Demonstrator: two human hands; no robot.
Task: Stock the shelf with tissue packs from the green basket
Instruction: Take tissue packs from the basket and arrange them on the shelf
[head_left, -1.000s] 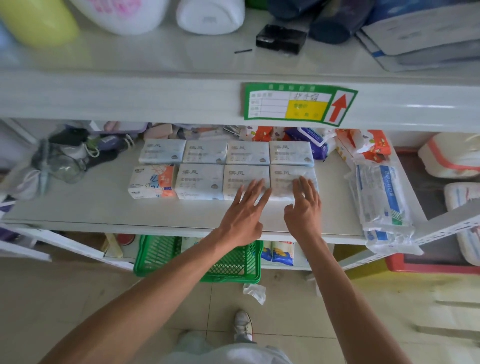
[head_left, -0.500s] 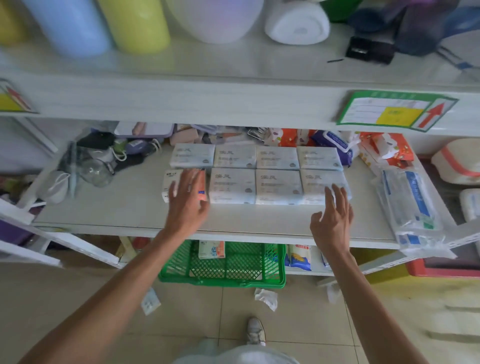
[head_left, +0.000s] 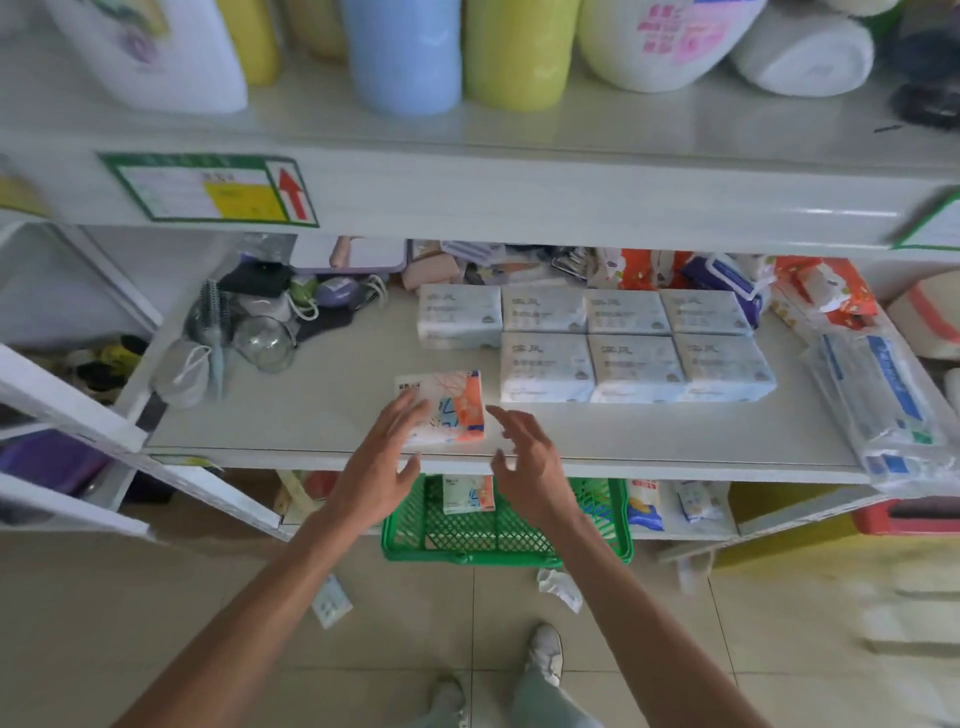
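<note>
Lying just ahead of both hands, the orange-and-white tissue pack (head_left: 457, 405) sits flat on the shelf (head_left: 322, 415) close to its front edge. Its long side runs roughly along that edge, turned a little askew. The left hand (head_left: 382, 467) is the nearer: its fingers (head_left: 410, 415) are straight and spread over the pack's left part (blur hides whether they press on it). The right hand (head_left: 527, 457) hangs just to the pack's right, fingers loosely curled and holding nothing.

Behind and to the right stand 7 pale blue packs (head_left: 634, 364) in 2 rows, 4 at the back and 3 in front, edges touching. The front row's left slot is unfilled, just behind and slightly right of the orange pack, so a short push away from the body would probably seat it.

The shelf board looks smooth and pale, with room to the left before a face mask (head_left: 182, 376) and a clear glass (head_left: 265, 343). Below, the green basket (head_left: 415, 535) holds at least 1 more pack (head_left: 467, 493).
</note>
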